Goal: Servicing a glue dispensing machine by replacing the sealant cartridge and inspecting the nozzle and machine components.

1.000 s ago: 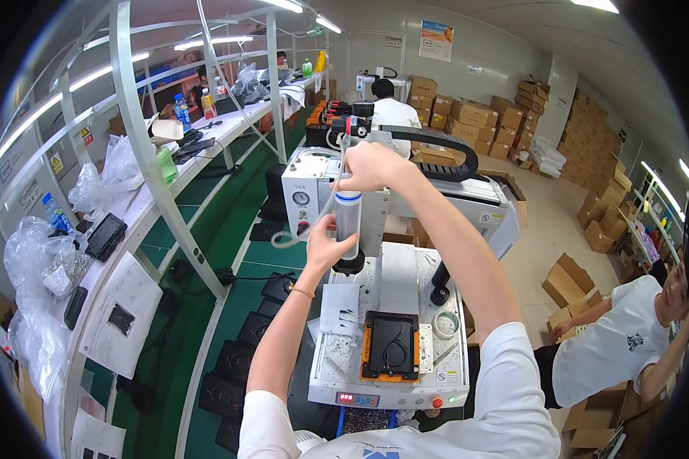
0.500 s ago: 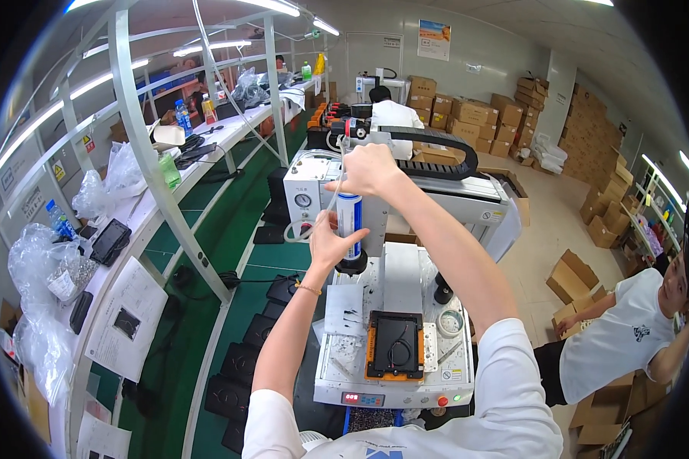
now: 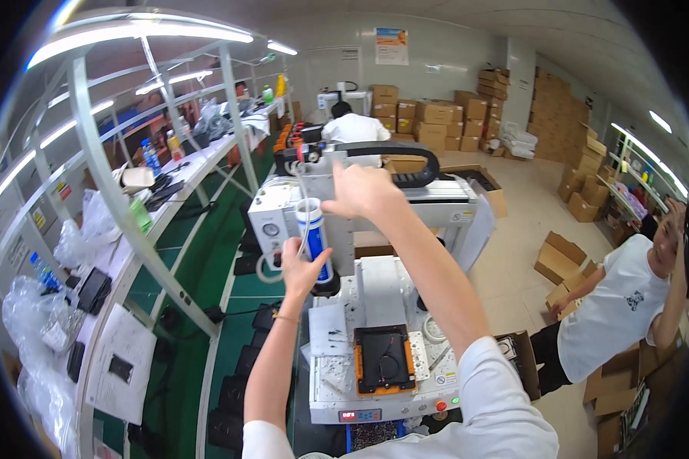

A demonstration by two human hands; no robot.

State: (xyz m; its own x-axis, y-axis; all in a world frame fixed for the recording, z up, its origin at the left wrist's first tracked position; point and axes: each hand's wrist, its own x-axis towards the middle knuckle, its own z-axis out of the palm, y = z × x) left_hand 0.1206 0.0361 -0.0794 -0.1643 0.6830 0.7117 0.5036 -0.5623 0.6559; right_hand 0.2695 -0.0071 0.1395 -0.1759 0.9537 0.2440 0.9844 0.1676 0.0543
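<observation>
My left hand is wrapped around a blue-and-white cartridge, its thumb across the front. The cartridge leans slightly, with its pale round top showing and a black lower end. Just right of that top, my right hand is closed against the upright metal plate of a benchtop dispensing machine; whatever its fingers hold is hidden. A thin clear hose hangs beside the cartridge. On the machine bed, a black part with a wire lies in an orange fixture.
A gauge box and black cable chain belong to the machine. At left stands a cluttered bench behind metal posts. Black parts line the floor side. A person stands at right near open cartons; another sits beyond the machine.
My right hand has moved from over the cartridge to its right, uncovering the cartridge's top. The cartridge now leans more. The whole view has shifted, placing the machine farther left.
</observation>
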